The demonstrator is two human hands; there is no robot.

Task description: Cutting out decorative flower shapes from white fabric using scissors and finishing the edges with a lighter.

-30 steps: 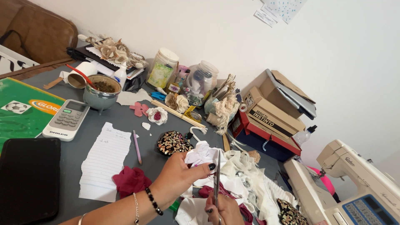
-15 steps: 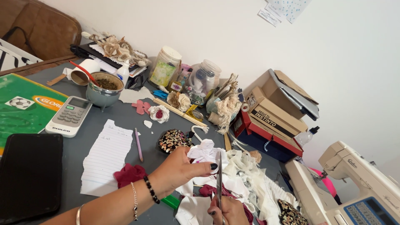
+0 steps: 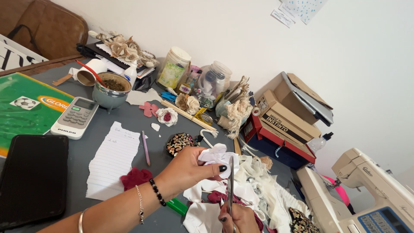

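A grey table [image 3: 129, 125] carries a white sewing machine [image 3: 371, 190] at its right edge and a heap of white fabric scraps [image 3: 254, 190] near the front edge. Above that heap the left hand [image 3: 185, 168] pinches a small white fabric flower [image 3: 217, 154] between thumb and fingertips; it looks light, soft and floppy, best gripped at its gathered base. The right hand [image 3: 237, 218], fingers closed around scissors [image 3: 230, 181], points the blades up just beside the flower's lower edge.

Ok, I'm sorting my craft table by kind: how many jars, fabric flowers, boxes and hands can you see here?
Jars: 2, green-filled jar and clear jar
Fabric flowers: 3, white flower in the left hand, pink flower, white-and-red flower
Cardboard boxes: 2
Hands: 2, right hand with scissors
Total: 9
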